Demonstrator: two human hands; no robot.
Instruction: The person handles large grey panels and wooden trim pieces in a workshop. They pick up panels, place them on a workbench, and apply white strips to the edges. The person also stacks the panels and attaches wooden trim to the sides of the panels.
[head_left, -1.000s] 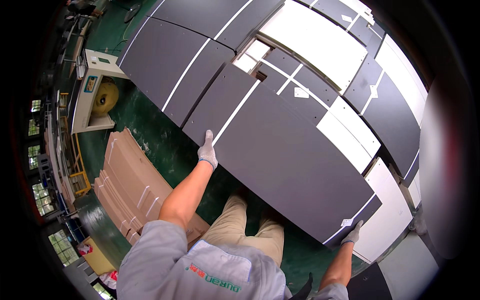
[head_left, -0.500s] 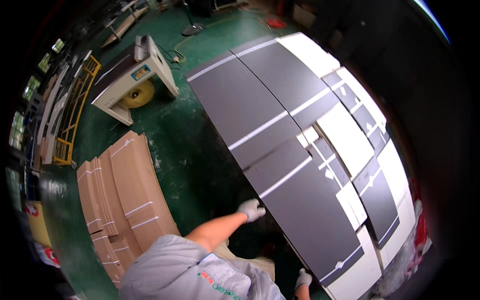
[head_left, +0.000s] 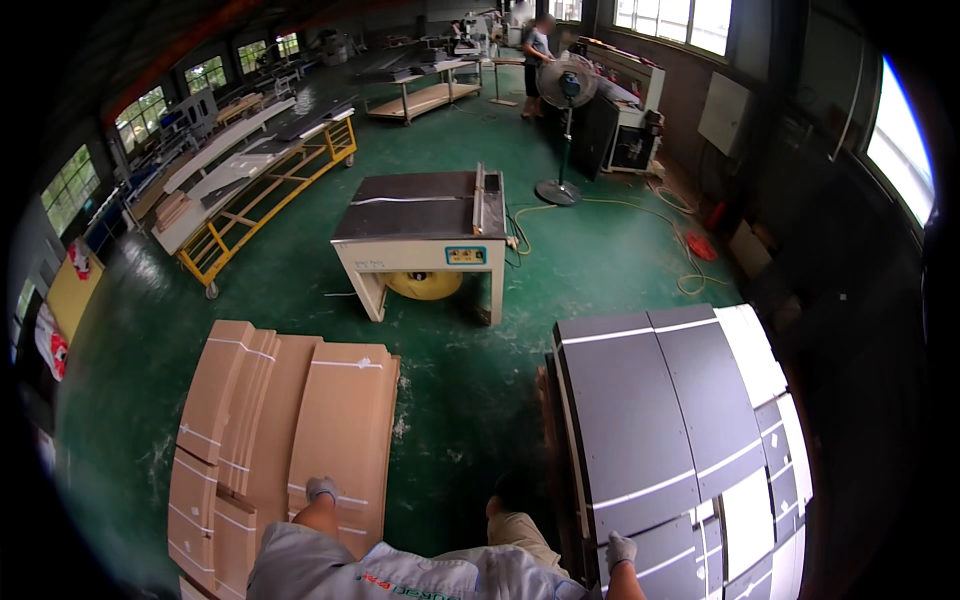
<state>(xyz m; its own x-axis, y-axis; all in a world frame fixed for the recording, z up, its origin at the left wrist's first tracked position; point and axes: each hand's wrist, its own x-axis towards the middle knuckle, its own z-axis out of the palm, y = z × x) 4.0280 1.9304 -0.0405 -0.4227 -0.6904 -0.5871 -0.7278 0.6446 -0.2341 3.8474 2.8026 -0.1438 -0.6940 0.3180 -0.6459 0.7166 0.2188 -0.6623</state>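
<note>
My left hand (head_left: 322,488), in a pale work glove, appears over the strapped flat cardboard packs (head_left: 340,420) on my left. Its fingers look loose, with nothing visible in them. On my right, my gloved right hand (head_left: 621,549) is over the near left part of the stack of dark grey panels (head_left: 625,400). It too appears loosely open and empty. From this angle I cannot tell whether either hand touches the stack below it. White straps cross both stacks, and white panels (head_left: 747,510) lie among the grey ones.
Ahead stands a strapping machine (head_left: 420,215) with a dark top. A yellow-framed cart (head_left: 265,190) carries long panels at the far left. Behind are a standing fan (head_left: 568,88), a person (head_left: 537,60) and a workbench (head_left: 425,97). A yellow hose (head_left: 640,203) crosses the green floor (head_left: 470,400).
My view has swung up and to the right, bringing the far hall into sight. My left hand now appears over the cardboard; my right hand appears over the grey panels.
</note>
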